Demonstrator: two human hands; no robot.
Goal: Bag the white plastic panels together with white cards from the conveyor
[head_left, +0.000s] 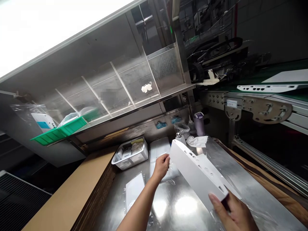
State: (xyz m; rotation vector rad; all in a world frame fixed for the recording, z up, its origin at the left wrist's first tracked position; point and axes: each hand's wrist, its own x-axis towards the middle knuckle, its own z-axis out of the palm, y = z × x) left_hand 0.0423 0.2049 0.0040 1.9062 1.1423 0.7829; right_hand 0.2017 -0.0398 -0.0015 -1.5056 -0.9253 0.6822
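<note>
My right hand (237, 213) grips the near end of a white plastic housing (192, 170), its thumb on the broad face. The housing is tilted above the metal bench and has a row of port cutouts along its edge. My left hand (162, 165) is closed beside the far left edge of the housing; what its fingers hold, if anything, I cannot make out. Behind that hand lie flat white pieces in clear plastic (160, 147). Left of my left forearm is a bagged white panel (134, 189) on the bench.
A white bin (130, 163) with small items stands at the back left, beside cardboard (72, 189). A green tray (60, 131) rests on the shelf. At the back are a metal-capped bottle (180, 138), a white cloth (197, 141) and a purple container (199, 123). A conveyor (260, 78) carries another housing.
</note>
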